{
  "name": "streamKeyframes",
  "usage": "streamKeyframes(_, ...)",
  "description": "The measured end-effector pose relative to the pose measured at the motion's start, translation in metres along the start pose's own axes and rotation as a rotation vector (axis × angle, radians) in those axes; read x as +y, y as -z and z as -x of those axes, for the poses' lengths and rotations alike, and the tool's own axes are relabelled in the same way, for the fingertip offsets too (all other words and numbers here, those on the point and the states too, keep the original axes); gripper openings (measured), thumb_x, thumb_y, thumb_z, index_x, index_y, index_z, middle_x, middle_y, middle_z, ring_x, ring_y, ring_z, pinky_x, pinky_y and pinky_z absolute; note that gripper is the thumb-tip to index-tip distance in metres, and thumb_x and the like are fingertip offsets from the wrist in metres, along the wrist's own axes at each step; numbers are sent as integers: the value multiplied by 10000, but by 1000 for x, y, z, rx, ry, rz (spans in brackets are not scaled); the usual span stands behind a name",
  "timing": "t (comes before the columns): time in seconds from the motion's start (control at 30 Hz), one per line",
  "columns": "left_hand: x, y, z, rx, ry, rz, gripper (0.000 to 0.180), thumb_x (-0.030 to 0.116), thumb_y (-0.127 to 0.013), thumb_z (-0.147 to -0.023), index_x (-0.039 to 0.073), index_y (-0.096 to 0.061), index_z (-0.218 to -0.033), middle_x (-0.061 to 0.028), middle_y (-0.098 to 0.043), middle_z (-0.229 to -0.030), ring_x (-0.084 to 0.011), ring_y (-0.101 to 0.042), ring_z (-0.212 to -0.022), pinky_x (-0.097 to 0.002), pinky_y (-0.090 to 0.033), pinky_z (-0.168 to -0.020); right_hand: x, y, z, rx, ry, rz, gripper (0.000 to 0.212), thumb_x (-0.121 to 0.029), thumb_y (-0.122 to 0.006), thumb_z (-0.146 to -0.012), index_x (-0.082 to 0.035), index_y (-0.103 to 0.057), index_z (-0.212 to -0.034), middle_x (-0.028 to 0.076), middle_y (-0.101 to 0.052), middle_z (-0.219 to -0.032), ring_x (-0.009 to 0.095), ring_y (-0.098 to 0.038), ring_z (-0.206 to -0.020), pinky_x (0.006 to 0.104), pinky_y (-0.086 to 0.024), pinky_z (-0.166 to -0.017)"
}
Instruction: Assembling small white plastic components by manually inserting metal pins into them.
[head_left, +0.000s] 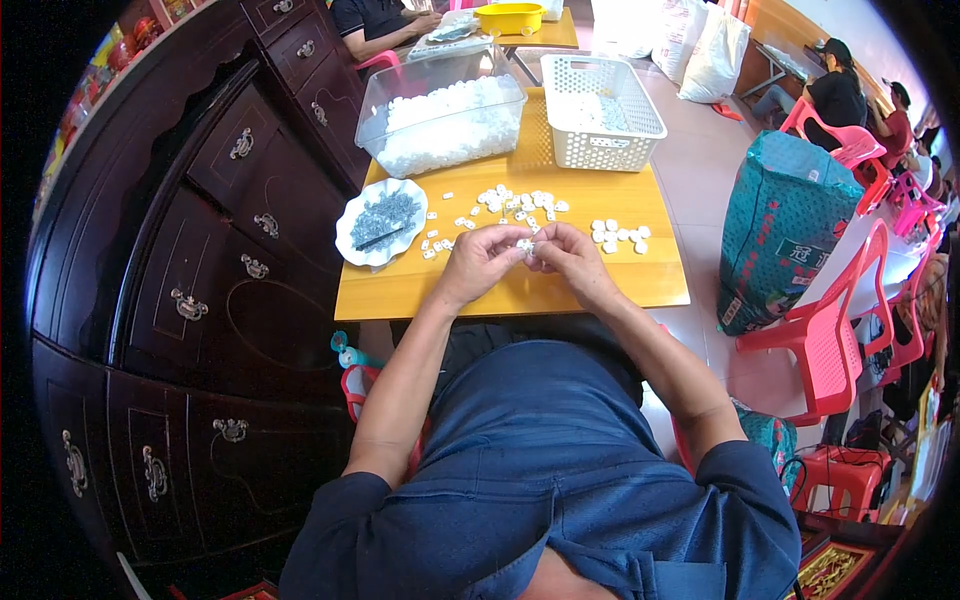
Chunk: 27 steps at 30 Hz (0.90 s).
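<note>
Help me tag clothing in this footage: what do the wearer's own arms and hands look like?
The left hand and right hand are ungloved, and no watch or bracelet shows on either wrist. The forearms are bare too, without cables or visible markings. Short, plain dark-blue sleeves cover the upper arms.

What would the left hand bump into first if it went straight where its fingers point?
Past the small white piece at its fingertips, the left hand would likely meet the right hand first. Depth makes it hard to tell which finger.
</note>
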<state>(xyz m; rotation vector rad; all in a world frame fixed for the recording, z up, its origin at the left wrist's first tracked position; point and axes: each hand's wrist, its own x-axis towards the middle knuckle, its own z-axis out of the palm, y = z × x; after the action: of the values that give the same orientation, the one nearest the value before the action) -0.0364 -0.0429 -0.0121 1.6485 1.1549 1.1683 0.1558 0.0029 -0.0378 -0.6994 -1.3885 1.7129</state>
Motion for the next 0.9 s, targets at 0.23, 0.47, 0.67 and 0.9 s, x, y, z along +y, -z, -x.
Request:
streamKeyframes(0.23,5,-1,0,0,-13,-32,237,45,-661,-941,-23,-694,-1166,-83,-754,-964,-120,-720,-849,-255,-573,-772,-1,0,1,5,6,2,94,-72,-582,-960,-11,-590,-1032,57,-668,-859,126,-634,-788,263,-518,-747)
streamKeyframes(0.47,-2,-1,-2,-10,-24,20,224,37,-658,-943,-12,-702,-1157,-72,-752,-936,-112,-713,-826,-245,-564,-750,-2,-2,1,-6,10,3,92,-71,-586,-961,-9,-593,-1029,56,-665,-862,125,-633,-785,264,-522,-744)
streamKeyframes(0.67,-1,-3,-2,34,-101,-120,230,62,-704,-908,9,-721,-1131,-40,-711,-971,-96,-662,-816,-222,-524,-712,-2,-3,1,25,-9,-17,93,-77,-598,-959,-13,-598,-1026,51,-667,-849,115,-628,-766,254,-511,-722)
streamKeyframes(0.9,-4,-6,-3,70,-124,-211,218,58,-718,-885,27,-742,-1100,-51,-698,-987,-118,-655,-866,-242,-517,-706,4,0,-1,56,-43,9,104,-105,-612,-965,-29,-629,-1033,43,-691,-836,87,-621,-732,227,-481,-673)
